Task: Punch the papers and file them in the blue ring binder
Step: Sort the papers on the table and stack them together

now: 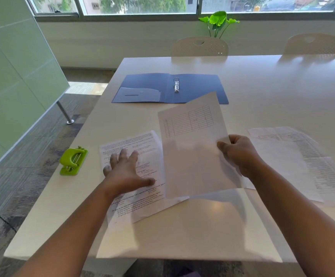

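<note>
The blue ring binder (148, 87) lies open and flat at the far middle of the table, its metal rings (176, 84) standing up. My right hand (239, 153) pinches the right edge of a sheet with a printed table (192, 148) and holds it lifted and tilted above the table. My left hand (125, 169) lies flat with fingers spread on a printed text sheet (142, 198). The green hole punch (72, 160) stands to the left of that sheet, near the table's left edge. More printed sheets (306, 162) lie to the right.
The white table (262, 86) has its left edge close to the hole punch. Two white chairs (199, 47) stand at the far side, with a green plant (218, 22) behind. A green partition (12, 76) rises on the left.
</note>
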Demonstrator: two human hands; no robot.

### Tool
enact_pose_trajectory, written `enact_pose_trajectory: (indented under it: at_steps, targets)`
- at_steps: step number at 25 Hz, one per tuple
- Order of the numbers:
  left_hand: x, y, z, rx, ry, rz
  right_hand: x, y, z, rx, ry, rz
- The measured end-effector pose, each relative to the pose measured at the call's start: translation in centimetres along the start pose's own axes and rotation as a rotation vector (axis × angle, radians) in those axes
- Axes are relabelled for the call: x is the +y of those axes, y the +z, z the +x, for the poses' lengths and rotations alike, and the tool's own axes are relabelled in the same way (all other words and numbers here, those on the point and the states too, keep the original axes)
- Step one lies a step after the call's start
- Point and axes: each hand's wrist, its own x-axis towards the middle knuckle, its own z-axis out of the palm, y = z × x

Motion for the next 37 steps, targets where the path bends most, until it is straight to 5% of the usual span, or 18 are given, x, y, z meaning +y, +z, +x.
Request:
enact_pose_trajectory:
  at_steps: [5, 13, 17, 21, 25, 31, 37]
  targets:
    - [1.4, 1.9, -1.2, -0.173, 0.141, 0.044, 0.2, 0.0, -0.2, 0.032, 0.006, -0.030]
    - [1.5, 3.7, 1.4, -0.087, 0.294, 0.073, -0.2, -2.2, -0.2, 0.022, 0.003, -0.156]
    - [0.9, 2.4, 2.7, 0.035, 0.377, -0.122, -0.1, -3.4, -0.1, 0.090, -0.028, -0.175]
    - [0.4, 0.8, 3.3, 0.362, 0.086, 0.092, 0.2, -3.2, -0.1, 0.055, 0.026, -0.120]
    - [0.0, -1.4, 4.3, 0.172, -0.226, 0.079, 0.3, -2.0, -0.5, 0.013, 0.025, -0.116]
    - [-0.5, -2.5, 5.7, 0.052, -0.264, -0.163, 0.5, -1.5, -1.2, -0.008, 0.022, -0.122]
    - [0.3, -2.7, 5.2, 0.068, -0.312, -0.052, 0.4, -1.7, -1.5, 0.001, 0.018, -0.113]
